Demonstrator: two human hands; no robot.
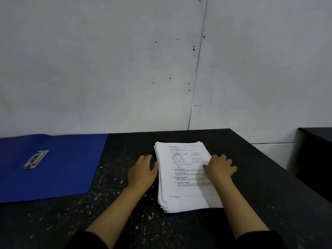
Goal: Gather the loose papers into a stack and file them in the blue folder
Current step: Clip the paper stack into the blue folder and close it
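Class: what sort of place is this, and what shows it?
Probably a plain office or workroom: a dark speckled table against a bare grey wall, a stack of printed white papers, an open blue folder.

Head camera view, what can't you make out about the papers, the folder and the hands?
- Paper stack: the print on the top sheet is blurred, and the sheets cannot be counted.
- Blue folder: its left part is cut off by the frame edge, and its metal clip is blurred.
- Right hand: its fingertips are hidden behind its own knuckles, so its grip is unclear.
- Table: its near edge is out of frame.
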